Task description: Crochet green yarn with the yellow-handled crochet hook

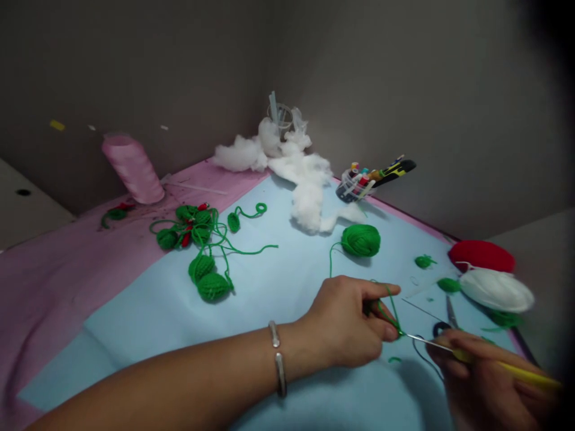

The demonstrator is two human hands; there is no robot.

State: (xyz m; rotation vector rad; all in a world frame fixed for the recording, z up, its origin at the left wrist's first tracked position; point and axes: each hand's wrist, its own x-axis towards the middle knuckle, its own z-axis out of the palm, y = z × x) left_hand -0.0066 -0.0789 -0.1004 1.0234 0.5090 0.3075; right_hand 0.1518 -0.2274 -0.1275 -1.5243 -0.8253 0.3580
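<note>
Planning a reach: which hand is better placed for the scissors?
Probably the right hand: the scissors lie just beyond it, though it holds a yellow-handled crochet hook. The left hand sits farther off, pinching green yarn.

Left arm [157,383] bare, all way to edge of view. Round silver bangle [277,359] on left wrist, thick, smooth and shiny, two bright bits with dark bit between. Left hand [345,323] bare too. Right hand [485,383] bare, dark and fuzzy at edge of view, hard to see well
</note>
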